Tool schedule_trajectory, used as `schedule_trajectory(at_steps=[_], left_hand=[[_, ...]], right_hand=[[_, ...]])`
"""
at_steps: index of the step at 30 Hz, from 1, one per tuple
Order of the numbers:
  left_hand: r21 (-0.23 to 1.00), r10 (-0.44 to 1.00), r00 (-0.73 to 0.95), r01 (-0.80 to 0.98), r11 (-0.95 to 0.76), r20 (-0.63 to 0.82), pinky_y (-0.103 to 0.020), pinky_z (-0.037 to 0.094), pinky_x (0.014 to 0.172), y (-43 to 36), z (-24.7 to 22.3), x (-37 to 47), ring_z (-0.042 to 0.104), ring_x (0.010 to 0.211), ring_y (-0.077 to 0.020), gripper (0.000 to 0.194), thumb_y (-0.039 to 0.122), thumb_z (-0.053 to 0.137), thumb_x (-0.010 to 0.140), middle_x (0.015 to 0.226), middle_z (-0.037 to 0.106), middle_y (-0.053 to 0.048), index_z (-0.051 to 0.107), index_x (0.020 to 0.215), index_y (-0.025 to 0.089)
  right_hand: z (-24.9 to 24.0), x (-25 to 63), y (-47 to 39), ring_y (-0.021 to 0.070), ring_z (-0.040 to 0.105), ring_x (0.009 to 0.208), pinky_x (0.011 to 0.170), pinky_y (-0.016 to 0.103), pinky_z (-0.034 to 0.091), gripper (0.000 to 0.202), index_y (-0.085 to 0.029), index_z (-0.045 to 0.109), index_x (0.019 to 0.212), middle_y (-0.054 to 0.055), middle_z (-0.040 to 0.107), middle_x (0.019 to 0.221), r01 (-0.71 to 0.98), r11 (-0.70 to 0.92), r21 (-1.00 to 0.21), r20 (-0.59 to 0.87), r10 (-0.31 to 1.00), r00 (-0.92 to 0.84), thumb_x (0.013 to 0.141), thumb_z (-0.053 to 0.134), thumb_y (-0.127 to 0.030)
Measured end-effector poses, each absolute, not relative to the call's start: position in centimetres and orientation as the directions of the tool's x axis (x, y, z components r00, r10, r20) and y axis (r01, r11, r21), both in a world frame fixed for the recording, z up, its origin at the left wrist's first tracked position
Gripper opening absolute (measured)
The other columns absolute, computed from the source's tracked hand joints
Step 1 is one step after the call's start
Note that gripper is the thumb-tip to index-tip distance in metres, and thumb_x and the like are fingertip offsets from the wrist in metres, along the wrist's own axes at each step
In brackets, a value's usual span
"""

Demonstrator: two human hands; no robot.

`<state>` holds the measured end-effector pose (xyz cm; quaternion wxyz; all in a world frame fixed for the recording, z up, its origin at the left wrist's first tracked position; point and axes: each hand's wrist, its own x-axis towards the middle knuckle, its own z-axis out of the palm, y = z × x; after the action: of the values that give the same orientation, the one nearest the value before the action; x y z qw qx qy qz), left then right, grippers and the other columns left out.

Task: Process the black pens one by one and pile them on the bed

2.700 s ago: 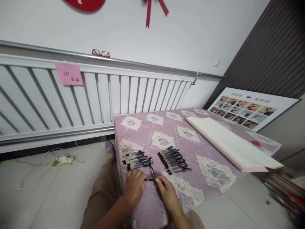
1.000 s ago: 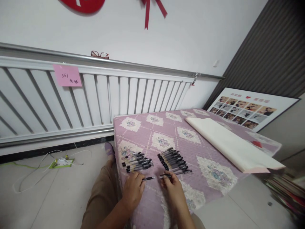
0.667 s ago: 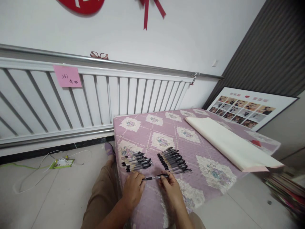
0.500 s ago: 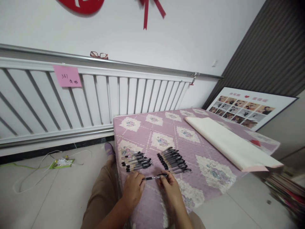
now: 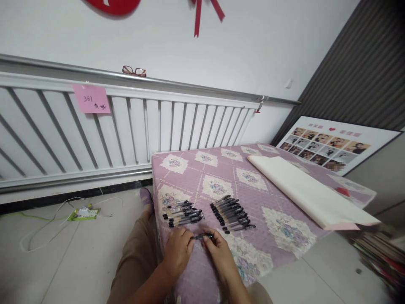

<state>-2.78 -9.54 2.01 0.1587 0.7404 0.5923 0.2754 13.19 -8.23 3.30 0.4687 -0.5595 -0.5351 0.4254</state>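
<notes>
Low over the near edge of the bed-like surface, my left hand (image 5: pixel 179 249) is closed on one end of a black pen (image 5: pixel 200 237). My right hand (image 5: pixel 219 249) pinches the other end, its fingers close to those of the left. The pen lies roughly level between them. Just beyond my left hand is a group of several black pens (image 5: pixel 183 214) lying side by side. A second group of several black pens (image 5: pixel 232 213) lies in a slanting row beyond my right hand.
The purple flowered cover (image 5: pixel 202 270) lies under the pens. A rolled cream sheet (image 5: pixel 294 185) rests at the right. Behind stands a white radiator (image 5: pixel 186 122) with glasses (image 5: pixel 134 71) above it. A power strip (image 5: pixel 84 214) with cables is on the floor at left.
My right hand has moved left toward my left hand, and less of the pen shows between them. The view has shifted slightly.
</notes>
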Motion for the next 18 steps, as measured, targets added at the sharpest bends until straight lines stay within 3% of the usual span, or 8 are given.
schedule_trajectory(at_steps=[11, 18], left_hand=[[0.491, 0.959, 0.188, 0.828, -0.271, 0.212, -0.034, 0.042, 0.082, -9.4, 1.8, -2.5, 0.057, 0.093, -0.0203, 0.017, 0.016, 0.05, 0.088, 0.096, 0.063, -0.002, 0.064, 0.095, 0.023], [0.381, 0.835, 0.237, 0.805, -0.455, 0.497, -0.042, 0.044, 0.093, -10.0, 0.1, -2.7, 0.056, 0.105, -0.0233, 0.033, 0.019, 0.05, 0.087, 0.116, 0.061, -0.006, 0.056, 0.119, 0.024]], right_hand=[[2.2, 12.2, -8.9, 0.0157, 0.061, 0.066, 0.061, 0.027, 0.049, 0.036, -0.02, 0.061, 0.105, 0.0, 0.066, 0.075, -0.07, -0.169, -0.983, -0.17, 0.986, -0.001, 0.074, 0.064, -0.036], [1.8, 12.6, -8.7, 0.0141, 0.06, 0.062, 0.055, 0.023, 0.047, 0.044, -0.023, 0.055, 0.109, -0.005, 0.059, 0.067, -0.22, -0.118, -0.968, -0.158, 0.972, 0.174, 0.071, 0.067, -0.04]])
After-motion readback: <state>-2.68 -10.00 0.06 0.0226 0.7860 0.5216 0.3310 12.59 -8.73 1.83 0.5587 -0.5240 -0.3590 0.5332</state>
